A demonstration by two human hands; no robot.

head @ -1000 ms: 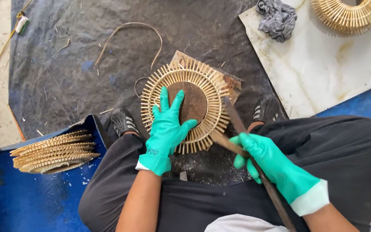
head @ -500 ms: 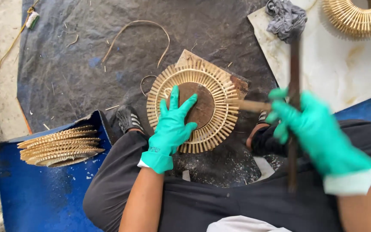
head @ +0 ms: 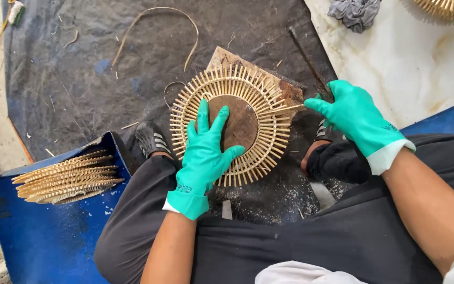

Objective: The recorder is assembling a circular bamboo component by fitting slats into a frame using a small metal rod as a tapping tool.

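Observation:
A round sunburst frame of thin bamboo sticks (head: 261,105) lies on a brown wooden board (head: 290,90) on the ground between my feet. My left hand (head: 205,152), in a green glove, presses flat on the frame's dark middle with its fingers spread. To the right of the frame, my green-gloved right hand (head: 356,118) is closed on the near end of a long dark metal tool (head: 306,58). The tool slants up and away to the left. My right index finger points at a stick poking out of the frame's right edge.
A stack of similar round frames (head: 64,176) rests on a blue sheet (head: 43,242) at the left. A white slab (head: 411,63) at the upper right carries a grey rag (head: 356,11) and another frame (head: 447,6). A loose cane strip (head: 156,13) curls on the black tarp.
My right hand lifted the long tool from the frame's right edge, swung it upright, then brought it down to the right of the frame. My left hand stayed on the frame.

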